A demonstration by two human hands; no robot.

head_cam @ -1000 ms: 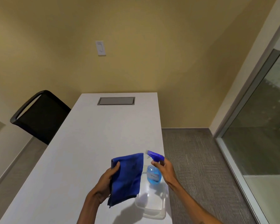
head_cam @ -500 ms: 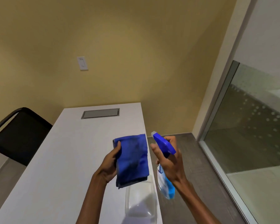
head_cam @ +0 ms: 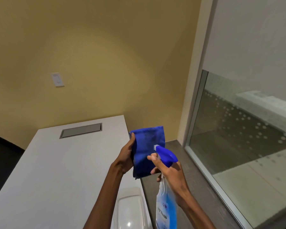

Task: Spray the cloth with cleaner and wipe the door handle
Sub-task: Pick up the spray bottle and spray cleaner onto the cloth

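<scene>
My left hand holds a folded blue cloth upright by its left edge, over the right edge of the white table. My right hand grips the neck of a spray bottle with clear blue liquid. Its blue spray head points its white nozzle at the cloth from very close, and a finger lies on the trigger. No door handle is in view.
A clear plastic tray sits on the table's near right corner. A grey cable hatch lies in the table's far end. A black chair stands at left. A glass wall panel runs along the right, with grey carpet below.
The right hand lifted the spray bottle out of the tray and brought its nozzle up to the cloth. The left hand raised the cloth. The view tilted up and to the right.
</scene>
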